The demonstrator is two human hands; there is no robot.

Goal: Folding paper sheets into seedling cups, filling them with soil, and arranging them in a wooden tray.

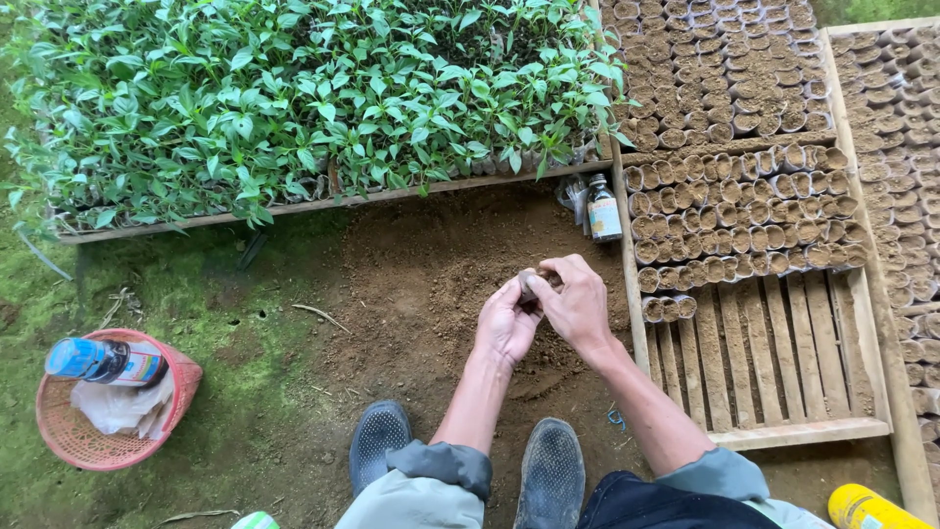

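Shoes (470,456) below, hands (543,309) together, soil pot (530,283) clasped between fingertips

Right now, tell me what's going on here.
A person crouches over a patch of loose soil. The left hand and right hand meet around a small soil-filled pot. To the right, a slatted wooden tray holds rows of filled pots, its near part bare. Leafy seedlings stand behind.

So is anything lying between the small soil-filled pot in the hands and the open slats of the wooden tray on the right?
Nothing visible does. Both hands, left hand and right hand, hold the small pot over bare soil. Only the tray's low wooden edge lies between it and the bare slats.
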